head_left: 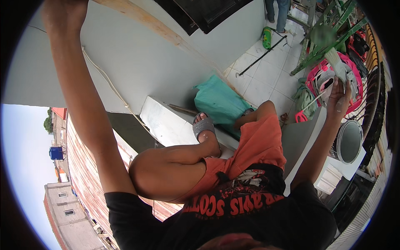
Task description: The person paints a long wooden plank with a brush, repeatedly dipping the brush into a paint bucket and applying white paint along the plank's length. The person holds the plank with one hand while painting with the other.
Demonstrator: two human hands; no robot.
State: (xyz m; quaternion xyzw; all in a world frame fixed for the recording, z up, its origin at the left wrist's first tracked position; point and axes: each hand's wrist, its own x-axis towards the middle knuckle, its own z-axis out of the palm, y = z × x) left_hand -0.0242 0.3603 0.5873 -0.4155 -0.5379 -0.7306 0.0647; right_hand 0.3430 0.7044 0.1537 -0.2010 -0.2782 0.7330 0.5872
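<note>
My right hand (339,98) is raised at the right, its fingers closed around a wide paintbrush (336,62) with pale bristles pointing up. Behind the brush is a bright pink container (354,75) with things in it. My left arm stretches up the left side to my left hand (66,14), which the top edge of the picture cuts off. Its fingers are hidden. Beside that hand a long wooden pole (154,25) slants across the grey wall (125,54); whether I touch it cannot be seen.
My sandalled foot (204,127) rests on a white ledge (166,125) by a teal sack (218,100). A grey-lined bucket (349,141) stands at right. Green metal frames (325,39), a black rod (262,56) and another person's legs (278,14) are farther off. Rusty roofing (89,166) lies below left.
</note>
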